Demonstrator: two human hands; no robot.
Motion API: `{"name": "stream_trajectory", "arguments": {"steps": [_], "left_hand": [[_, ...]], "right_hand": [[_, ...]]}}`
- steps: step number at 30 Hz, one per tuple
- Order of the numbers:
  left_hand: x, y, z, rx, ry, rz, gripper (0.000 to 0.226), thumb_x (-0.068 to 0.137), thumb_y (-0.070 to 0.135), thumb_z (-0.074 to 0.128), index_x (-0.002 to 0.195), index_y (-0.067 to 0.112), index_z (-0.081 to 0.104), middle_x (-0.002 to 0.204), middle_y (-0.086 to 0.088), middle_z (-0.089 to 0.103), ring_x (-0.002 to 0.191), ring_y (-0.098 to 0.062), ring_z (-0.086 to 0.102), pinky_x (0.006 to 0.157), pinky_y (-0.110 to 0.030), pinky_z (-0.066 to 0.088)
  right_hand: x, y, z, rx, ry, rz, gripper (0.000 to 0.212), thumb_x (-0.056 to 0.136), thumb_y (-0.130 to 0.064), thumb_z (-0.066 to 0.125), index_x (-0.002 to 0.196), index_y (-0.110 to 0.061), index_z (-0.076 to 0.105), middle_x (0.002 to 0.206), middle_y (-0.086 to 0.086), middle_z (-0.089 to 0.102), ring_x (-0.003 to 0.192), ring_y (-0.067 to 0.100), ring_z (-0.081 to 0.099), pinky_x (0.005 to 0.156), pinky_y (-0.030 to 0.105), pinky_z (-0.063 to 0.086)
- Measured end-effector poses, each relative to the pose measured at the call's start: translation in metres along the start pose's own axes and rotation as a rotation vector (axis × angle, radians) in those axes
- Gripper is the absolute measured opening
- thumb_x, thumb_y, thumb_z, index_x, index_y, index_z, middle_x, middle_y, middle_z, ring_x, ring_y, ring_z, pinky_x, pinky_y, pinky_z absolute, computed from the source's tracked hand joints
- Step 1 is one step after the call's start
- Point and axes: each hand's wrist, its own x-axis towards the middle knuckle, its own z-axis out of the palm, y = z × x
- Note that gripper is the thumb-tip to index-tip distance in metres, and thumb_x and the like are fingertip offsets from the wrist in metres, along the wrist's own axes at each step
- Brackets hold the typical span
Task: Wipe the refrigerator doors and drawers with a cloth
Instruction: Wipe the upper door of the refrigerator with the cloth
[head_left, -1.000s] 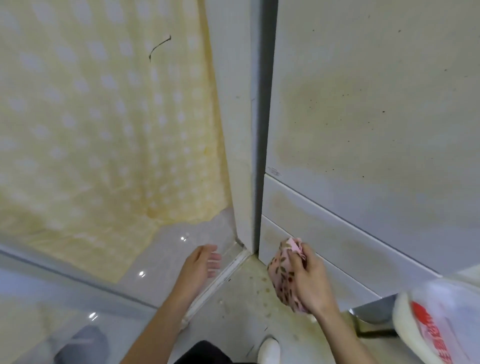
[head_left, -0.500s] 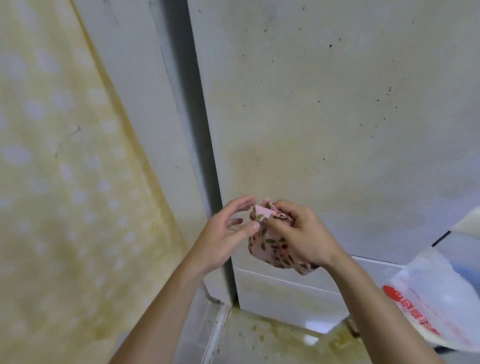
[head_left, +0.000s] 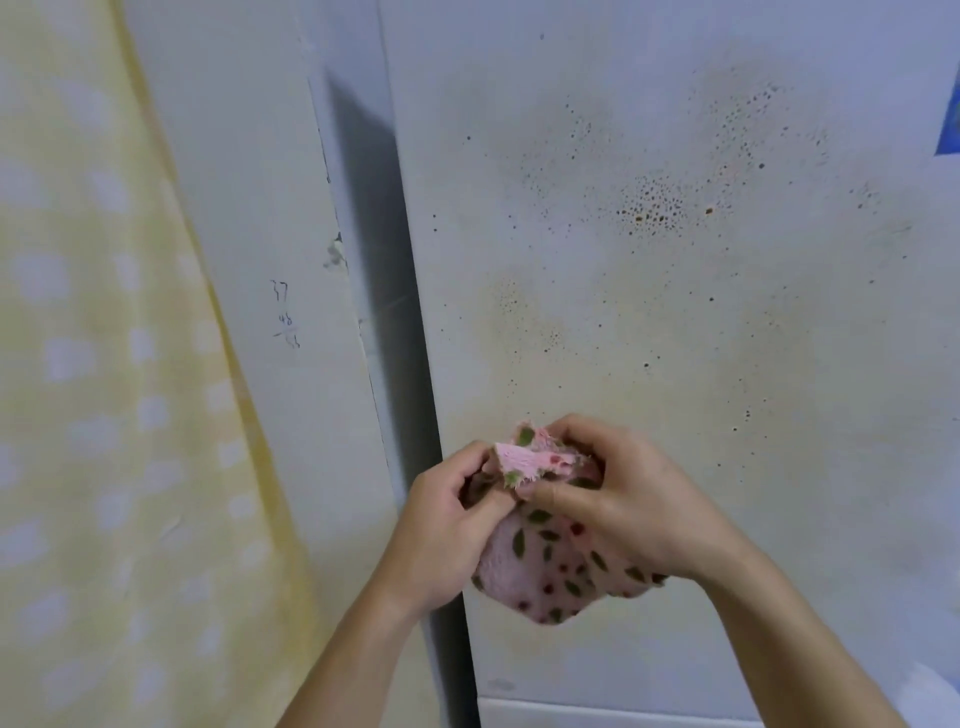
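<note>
A pink cloth (head_left: 550, 566) with green leaves and red dots hangs bunched between both my hands, in front of the lower part of the white refrigerator door (head_left: 675, 286). My left hand (head_left: 447, 530) pinches its left top edge. My right hand (head_left: 623, 504) grips the cloth from the right, fingers curled over its top. The door is speckled with dark spots and yellowish stains. The top edge of a drawer front (head_left: 597, 714) shows below the door.
A white wall panel (head_left: 260, 312) with small pencilled numbers stands left of the refrigerator, with a dark gap (head_left: 384, 260) between them. A yellow curtain (head_left: 93, 364) with white dots hangs at far left. A blue sticker corner (head_left: 950, 124) sits at the right edge.
The view has risen from the floor and drawers up to the door. My left hand came up from near the floor and took hold of the cloth, which my right hand lifted.
</note>
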Motion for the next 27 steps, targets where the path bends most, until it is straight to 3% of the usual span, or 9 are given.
{"name": "stream_trajectory", "arguments": {"steps": [3,8,12,14,17,20,21,23,27], "left_hand": [[0.014,0.021,-0.011,0.027,0.025,0.094,0.014,0.1,0.027,0.064,0.108,0.032,0.073,0.104,0.01,0.076,0.101,-0.008,0.071,0.086,-0.017,0.053],[0.038,0.052,-0.024,0.046,0.091,0.25,0.021,0.105,0.023,0.059,0.121,0.03,0.07,0.115,0.013,0.076,0.114,-0.01,0.07,0.096,-0.02,0.053],[0.059,0.078,-0.026,0.098,0.26,0.34,0.027,0.108,0.015,0.056,0.122,0.036,0.068,0.114,0.022,0.074,0.113,-0.001,0.069,0.091,-0.011,0.051],[0.072,0.088,-0.025,0.118,0.326,0.329,0.02,0.109,0.025,0.057,0.118,0.039,0.068,0.109,0.023,0.075,0.104,0.001,0.071,0.082,-0.012,0.053],[0.087,0.101,-0.023,0.055,0.309,0.312,0.016,0.11,0.031,0.056,0.117,0.039,0.067,0.109,0.016,0.078,0.102,-0.008,0.075,0.09,-0.037,0.06],[0.093,0.106,-0.023,-0.049,0.211,0.369,0.023,0.107,0.024,0.05,0.119,0.036,0.065,0.121,0.009,0.076,0.118,-0.015,0.071,0.103,-0.04,0.054],[0.094,0.106,-0.023,-0.065,0.191,0.386,0.024,0.106,0.024,0.048,0.119,0.035,0.065,0.123,0.009,0.075,0.121,-0.014,0.07,0.104,-0.036,0.053],[0.094,0.103,-0.024,-0.091,0.152,0.396,0.022,0.108,0.027,0.049,0.121,0.033,0.066,0.122,0.008,0.076,0.121,-0.014,0.07,0.102,-0.029,0.054],[0.098,0.102,-0.036,0.06,0.268,0.51,0.017,0.106,0.037,0.052,0.116,0.034,0.066,0.097,0.014,0.077,0.093,-0.006,0.072,0.082,-0.021,0.053]], "right_hand": [[0.013,-0.024,-0.012,-0.11,0.044,-0.039,0.013,0.093,-0.039,0.069,0.106,-0.036,0.069,0.096,-0.024,0.072,0.09,-0.002,0.068,0.076,0.023,0.054],[0.03,-0.052,-0.023,-0.301,0.192,-0.076,0.02,0.098,-0.024,0.059,0.114,-0.037,0.062,0.098,-0.018,0.066,0.091,0.004,0.06,0.075,0.032,0.049],[0.039,-0.086,-0.012,-0.489,0.679,-0.195,0.026,0.092,-0.013,0.068,0.118,-0.02,0.063,0.112,-0.003,0.058,0.105,0.023,0.056,0.076,0.035,0.046],[0.043,-0.102,-0.005,-0.506,0.884,-0.332,0.026,0.091,-0.008,0.07,0.114,-0.016,0.062,0.09,0.0,0.062,0.082,0.026,0.059,0.06,0.031,0.039],[0.049,-0.117,0.004,-0.314,0.834,-0.273,0.033,0.103,-0.033,0.044,0.136,-0.03,0.04,0.065,-0.007,0.064,0.054,0.019,0.05,0.046,0.026,0.031],[0.061,-0.114,-0.008,-0.12,0.638,-0.038,0.051,0.101,-0.052,0.034,0.15,-0.037,0.034,0.092,-0.003,0.074,0.087,0.025,0.068,0.072,0.041,0.049],[0.066,-0.111,-0.014,-0.073,0.576,0.022,0.046,0.101,-0.056,0.035,0.141,-0.037,0.047,0.1,-0.004,0.074,0.1,0.025,0.068,0.085,0.042,0.05],[0.073,-0.108,-0.024,-0.03,0.506,0.087,0.041,0.099,-0.065,0.037,0.108,-0.031,0.059,0.093,-0.008,0.072,0.099,0.022,0.068,0.088,0.045,0.052],[0.086,-0.101,-0.022,-0.174,0.821,-0.209,0.037,0.096,-0.062,0.047,0.097,-0.026,0.049,0.074,-0.008,0.07,0.074,0.024,0.068,0.062,0.036,0.042]]}}
